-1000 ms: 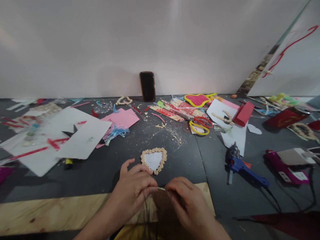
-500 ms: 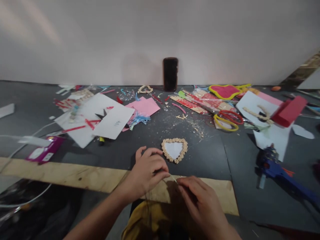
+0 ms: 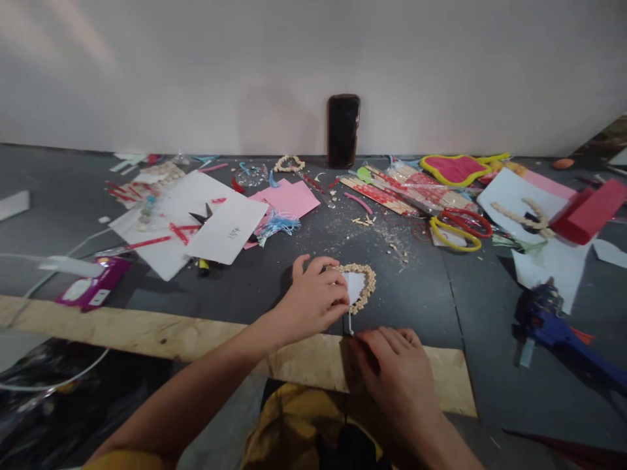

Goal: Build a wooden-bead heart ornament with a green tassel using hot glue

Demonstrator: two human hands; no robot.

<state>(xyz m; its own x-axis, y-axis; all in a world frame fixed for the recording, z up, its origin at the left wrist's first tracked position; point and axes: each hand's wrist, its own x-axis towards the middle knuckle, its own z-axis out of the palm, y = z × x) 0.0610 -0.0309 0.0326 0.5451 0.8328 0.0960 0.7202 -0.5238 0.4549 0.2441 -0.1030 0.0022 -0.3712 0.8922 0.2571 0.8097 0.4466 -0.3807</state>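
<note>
A heart-shaped frame (image 3: 371, 282) edged with small beige beads, with a white paper centre, lies flat on the dark table. My left hand (image 3: 318, 297) covers its left side, fingers bent and thumb and fingertips closed near its lower point. From those fingertips a thin pale cord (image 3: 350, 323) runs down to my right hand (image 3: 394, 362), whose thumb and forefinger pinch its other end by the table's front edge. The left fingertips hide the cord's upper end, and I cannot tell whether it touches the frame.
Yellow and red scissors (image 3: 455, 232) and a blue glue gun (image 3: 548, 320) lie on the right. White sheets (image 3: 235, 225), pink paper (image 3: 289, 199) and a purple box (image 3: 95, 284) are on the left. A phone (image 3: 343, 130) leans on the back wall; a wooden strip (image 3: 196, 336) borders the front.
My left hand has moved up and right onto the heart-shaped frame, bringing the cord's upper end to its lower point. My right hand has shifted slightly up and right, still pinching the cord.
</note>
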